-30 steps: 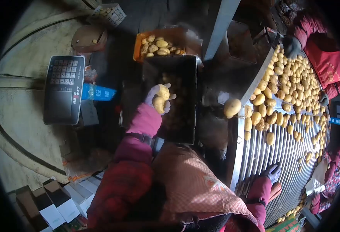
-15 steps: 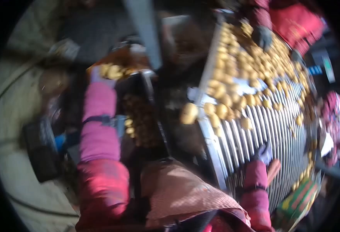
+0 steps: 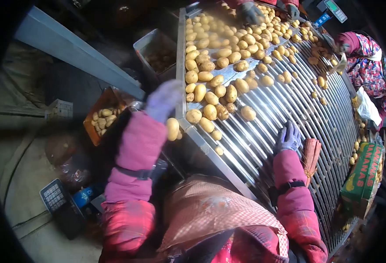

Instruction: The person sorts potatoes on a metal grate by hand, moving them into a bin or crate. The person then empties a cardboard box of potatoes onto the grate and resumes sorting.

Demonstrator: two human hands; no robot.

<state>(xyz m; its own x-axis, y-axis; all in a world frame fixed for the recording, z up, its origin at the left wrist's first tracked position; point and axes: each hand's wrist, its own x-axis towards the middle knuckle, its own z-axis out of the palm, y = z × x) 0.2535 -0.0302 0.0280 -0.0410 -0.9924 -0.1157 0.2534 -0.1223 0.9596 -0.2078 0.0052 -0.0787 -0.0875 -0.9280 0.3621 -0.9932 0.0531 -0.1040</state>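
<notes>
My left hand (image 3: 164, 100), in a purple glove and smeared by motion, is in the air at the left rim of the sorting table (image 3: 217, 161). Its fingers cannot be made out. Just below its wrist a large potato (image 3: 172, 129) shows at the table's outer side. Flat on the metal rollers (image 3: 263, 153) lies my right hand (image 3: 288, 138), gloved too, fingers stretched out and holding nothing. Beside it is a reddish-brown folded or rolled piece (image 3: 311, 155). Many yellow potatoes (image 3: 210, 111) lie on the table beyond both hands.
Left of the table stand an orange crate (image 3: 97, 131) holding potatoes and a grey bin (image 3: 145, 44). A metal beam (image 3: 76, 48) slants across the upper left. Co-worker's gloved hands (image 3: 250, 13) work at the far end; another person (image 3: 368, 61) is at right, near a green box (image 3: 363, 175).
My left hand has moved from the orange crate rightward to the table's rim. The view has turned left, and my right hand still rests on the rollers.
</notes>
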